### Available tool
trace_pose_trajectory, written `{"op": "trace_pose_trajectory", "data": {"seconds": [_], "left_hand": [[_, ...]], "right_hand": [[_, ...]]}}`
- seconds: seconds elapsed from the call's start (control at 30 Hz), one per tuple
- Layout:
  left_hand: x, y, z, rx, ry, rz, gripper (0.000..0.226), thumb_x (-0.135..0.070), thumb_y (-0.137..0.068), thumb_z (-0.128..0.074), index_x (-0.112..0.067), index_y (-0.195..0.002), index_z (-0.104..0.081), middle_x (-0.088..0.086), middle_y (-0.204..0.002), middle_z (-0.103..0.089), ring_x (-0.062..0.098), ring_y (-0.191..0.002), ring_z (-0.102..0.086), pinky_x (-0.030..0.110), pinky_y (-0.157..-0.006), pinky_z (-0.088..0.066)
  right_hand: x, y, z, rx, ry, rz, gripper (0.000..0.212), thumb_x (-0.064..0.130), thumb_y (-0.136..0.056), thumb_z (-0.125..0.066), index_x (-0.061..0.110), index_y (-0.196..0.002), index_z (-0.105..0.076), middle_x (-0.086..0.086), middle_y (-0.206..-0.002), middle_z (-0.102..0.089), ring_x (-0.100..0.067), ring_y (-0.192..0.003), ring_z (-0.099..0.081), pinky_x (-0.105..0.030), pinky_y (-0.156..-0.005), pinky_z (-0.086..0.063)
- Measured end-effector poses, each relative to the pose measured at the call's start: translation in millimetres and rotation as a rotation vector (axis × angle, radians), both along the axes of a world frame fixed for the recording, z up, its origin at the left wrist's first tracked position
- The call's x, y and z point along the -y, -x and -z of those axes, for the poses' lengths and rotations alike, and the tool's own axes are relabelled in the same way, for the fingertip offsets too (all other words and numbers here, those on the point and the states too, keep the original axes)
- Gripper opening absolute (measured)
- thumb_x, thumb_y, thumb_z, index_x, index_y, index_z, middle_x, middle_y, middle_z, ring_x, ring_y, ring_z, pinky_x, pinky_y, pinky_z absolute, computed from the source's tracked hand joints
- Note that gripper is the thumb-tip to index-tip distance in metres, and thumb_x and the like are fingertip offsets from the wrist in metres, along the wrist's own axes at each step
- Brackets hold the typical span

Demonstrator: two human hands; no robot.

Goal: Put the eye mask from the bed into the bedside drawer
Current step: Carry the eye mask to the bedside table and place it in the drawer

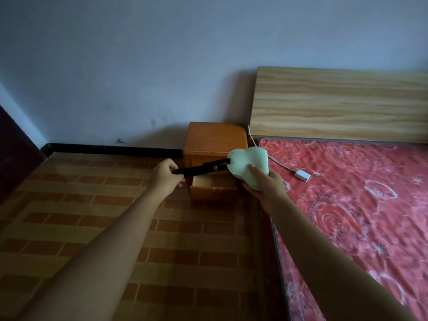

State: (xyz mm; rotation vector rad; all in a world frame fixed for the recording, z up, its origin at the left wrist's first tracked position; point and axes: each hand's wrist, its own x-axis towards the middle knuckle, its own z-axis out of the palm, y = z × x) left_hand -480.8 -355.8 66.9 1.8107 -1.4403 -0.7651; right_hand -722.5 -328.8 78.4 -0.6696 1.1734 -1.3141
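The pale green padded eye mask (246, 162) is held up in the air just right of the orange bedside cabinet (214, 141). My right hand (266, 187) grips the mask's lower edge from below, thumb on its face. Its black strap (201, 169) stretches left, and my left hand (166, 176) pinches the strap's end. Beneath the strap the drawer (214, 185) stands pulled out, its light wooden inside showing and empty where visible.
The bed with a red patterned cover (359, 193) and wooden headboard (340, 103) fills the right. A white cable with a small switch box (302, 175) lies on the bed near the cabinet. Brick-patterned floor (104, 216) spreads to the left; a dark door edge (14, 154) at far left.
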Motion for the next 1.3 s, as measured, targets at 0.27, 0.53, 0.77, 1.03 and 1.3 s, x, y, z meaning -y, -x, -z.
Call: {"op": "trace_pose_trajectory", "data": {"seconds": [0.27, 0.53, 0.77, 1.03, 1.3], "left_hand": [[4.9, -7.2, -0.9, 0.263, -0.061, -0.002, 0.024, -0.009, -0.087, -0.052, -0.013, -0.106, -0.065, 0.012, -0.09, -0.069, 0.029, -0.073, -0.064, 0.034, -0.059, -0.049], [43.3, -4.2, 0.3, 0.271, -0.08, 0.05, 0.026, -0.014, -0.094, -0.036, -0.004, -0.099, -0.059, 0.009, -0.073, -0.051, 0.018, -0.046, -0.041, 0.027, -0.042, -0.028], [84.9, 5.2, 4.4, 0.145, -0.016, 0.09, 0.029, -0.039, -0.086, -0.054, -0.01, -0.083, -0.054, 0.011, -0.077, -0.055, 0.03, -0.067, -0.057, 0.043, -0.062, -0.05], [173.5, 12.1, 33.3, 0.405, -0.004, 0.079, 0.022, -0.03, -0.086, -0.057, -0.009, -0.08, -0.053, 0.006, -0.087, -0.049, 0.017, -0.059, -0.044, 0.026, -0.045, -0.028], [299.1, 29.0, 46.3, 0.599, -0.042, 0.054, 0.022, -0.027, -0.089, -0.053, -0.005, -0.09, -0.055, 0.009, -0.094, -0.05, 0.027, -0.065, -0.053, 0.032, -0.051, -0.039]], "right_hand": [[22.3, -9.6, -1.7, 0.023, -0.006, -0.032, 0.027, 0.02, -0.081, -0.066, 0.009, -0.102, -0.053, -0.007, -0.099, -0.058, -0.021, -0.092, -0.062, -0.021, -0.054, -0.057], [48.6, -16.9, 5.6, 0.022, -0.001, -0.022, 0.027, 0.02, -0.081, -0.066, 0.01, -0.103, -0.053, -0.008, -0.102, -0.057, -0.021, -0.093, -0.061, -0.022, -0.055, -0.058], [88.4, -9.9, 20.0, 0.014, -0.04, 0.021, 0.013, 0.02, -0.081, -0.064, 0.016, -0.09, -0.055, -0.005, -0.098, -0.056, -0.02, -0.09, -0.06, -0.024, -0.056, -0.058], [178.0, -2.6, 44.6, -0.114, -0.022, 0.003, 0.006, 0.02, -0.085, -0.055, 0.015, -0.083, -0.058, -0.009, -0.092, -0.058, -0.023, -0.085, -0.06, -0.028, -0.061, -0.055], [311.1, 18.1, 51.9, -0.183, -0.033, -0.023, 0.014, 0.02, -0.084, -0.056, 0.009, -0.093, -0.059, -0.013, -0.096, -0.057, -0.025, -0.086, -0.058, -0.031, -0.064, -0.05]]}}
